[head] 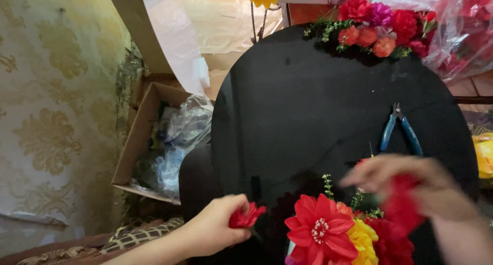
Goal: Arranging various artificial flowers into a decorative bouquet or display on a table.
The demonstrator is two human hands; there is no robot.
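Fingers of the left hand (215, 229), low in the frame left of centre, are pinched shut on a small red bloom (247, 216) at the near edge of the black board (308, 111). Blurred at lower right, the right hand (411, 185) curls loosely around a red flower (400, 206), just above the bouquet (339, 234). Blue pliers (400, 131) lie above that hand; a flower cluster (380, 29) sits along the board's top edge.
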